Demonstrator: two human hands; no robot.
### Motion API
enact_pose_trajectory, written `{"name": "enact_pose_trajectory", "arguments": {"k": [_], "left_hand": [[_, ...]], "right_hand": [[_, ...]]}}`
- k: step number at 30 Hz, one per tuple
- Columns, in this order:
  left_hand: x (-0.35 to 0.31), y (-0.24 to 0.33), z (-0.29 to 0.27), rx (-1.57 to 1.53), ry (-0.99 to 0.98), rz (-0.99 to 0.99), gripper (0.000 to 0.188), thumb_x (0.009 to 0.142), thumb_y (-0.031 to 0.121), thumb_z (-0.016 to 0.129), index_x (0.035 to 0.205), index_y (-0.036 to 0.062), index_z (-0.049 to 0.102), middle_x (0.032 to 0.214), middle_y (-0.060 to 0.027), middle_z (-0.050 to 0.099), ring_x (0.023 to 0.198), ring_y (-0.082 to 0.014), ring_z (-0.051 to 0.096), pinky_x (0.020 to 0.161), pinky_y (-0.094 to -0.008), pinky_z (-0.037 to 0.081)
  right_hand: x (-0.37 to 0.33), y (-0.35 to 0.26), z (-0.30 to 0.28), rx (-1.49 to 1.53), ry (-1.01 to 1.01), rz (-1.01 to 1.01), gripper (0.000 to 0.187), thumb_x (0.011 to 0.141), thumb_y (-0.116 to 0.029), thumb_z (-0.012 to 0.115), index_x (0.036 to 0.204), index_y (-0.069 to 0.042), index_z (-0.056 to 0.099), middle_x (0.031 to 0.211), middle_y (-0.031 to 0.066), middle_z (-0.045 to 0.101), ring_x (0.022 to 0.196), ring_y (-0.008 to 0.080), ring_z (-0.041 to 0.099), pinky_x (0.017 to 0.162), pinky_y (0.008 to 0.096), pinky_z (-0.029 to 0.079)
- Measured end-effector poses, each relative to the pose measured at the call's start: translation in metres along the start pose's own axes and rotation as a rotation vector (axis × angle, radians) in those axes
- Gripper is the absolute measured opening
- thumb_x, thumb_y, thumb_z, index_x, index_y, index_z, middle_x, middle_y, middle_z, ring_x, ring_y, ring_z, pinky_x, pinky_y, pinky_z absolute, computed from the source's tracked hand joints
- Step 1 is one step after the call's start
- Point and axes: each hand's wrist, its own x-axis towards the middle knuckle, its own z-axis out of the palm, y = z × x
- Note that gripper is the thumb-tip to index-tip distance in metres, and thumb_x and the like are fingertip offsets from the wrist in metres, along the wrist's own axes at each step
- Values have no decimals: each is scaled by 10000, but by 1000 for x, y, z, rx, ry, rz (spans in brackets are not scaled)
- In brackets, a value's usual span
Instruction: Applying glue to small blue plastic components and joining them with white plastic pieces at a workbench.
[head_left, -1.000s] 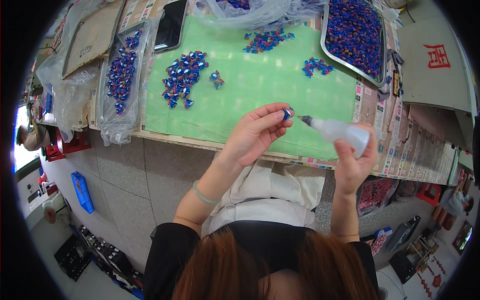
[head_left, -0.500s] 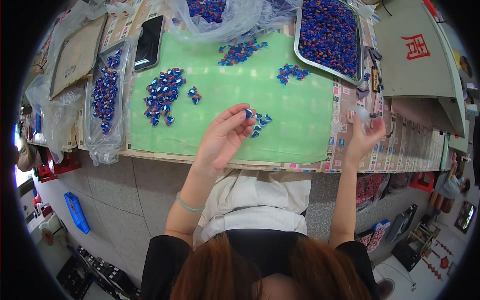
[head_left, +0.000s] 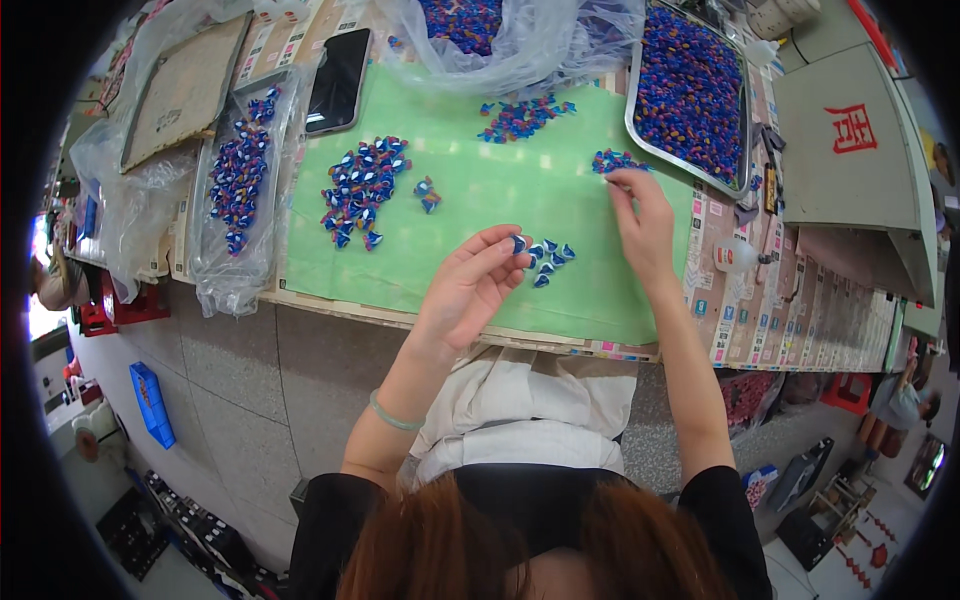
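Observation:
Between thumb and forefinger, my left hand [head_left: 472, 282] pinches a small blue-and-white piece [head_left: 518, 244] above the green mat [head_left: 420, 275]. Just right of those fingertips, several similar blue-and-white pieces [head_left: 549, 258] lie loose on the mat. My right hand [head_left: 645, 225] reaches forward, its thumb and forefinger pressed together at the near edge of a small pile of blue and red pieces [head_left: 618, 160]. Whatever these fingertips hold is too small to make out. A small translucent bottle [head_left: 733, 255] lies on the table to the right of this hand.
A metal tray [head_left: 688, 172] full of blue, red and orange pieces is at back right, beside a grey metal housing [head_left: 850, 180]. Left stand a phone [head_left: 338, 82], a pile of blue-and-white pieces [head_left: 362, 188] and a plastic-lined tray [head_left: 203, 250]. A clear bag [head_left: 560, 50] lies behind.
My right hand has left the bottle and moved left and forward to the small pile. My left hand still pinches its piece. The whole view has shifted slightly.

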Motion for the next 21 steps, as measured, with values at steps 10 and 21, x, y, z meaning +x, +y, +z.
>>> {"name": "enact_pose_trajectory", "arguments": {"k": [10, 21], "left_hand": [[4, -9, 15, 124, -75, -27, 234, 802, 64, 521, 1024, -8, 502, 889, -52, 561, 793, -110, 541, 701, -224, 434], [-2, -13, 22, 398, -57, 112, 224, 782, 76, 554, 977, -33, 554, 835, -56, 588, 741, -98, 537, 694, -219, 426]], "right_hand": [[-31, -78, -29, 1039, -232, 721, 98, 815, -30, 479, 891, 22, 515, 778, 47, 548, 709, 94, 527, 633, 207, 424], [-36, -78, -25, 651, -251, 381, 50, 796, -7, 512, 838, 14, 497, 744, 44, 556, 674, 79, 527, 605, 195, 423]]}}
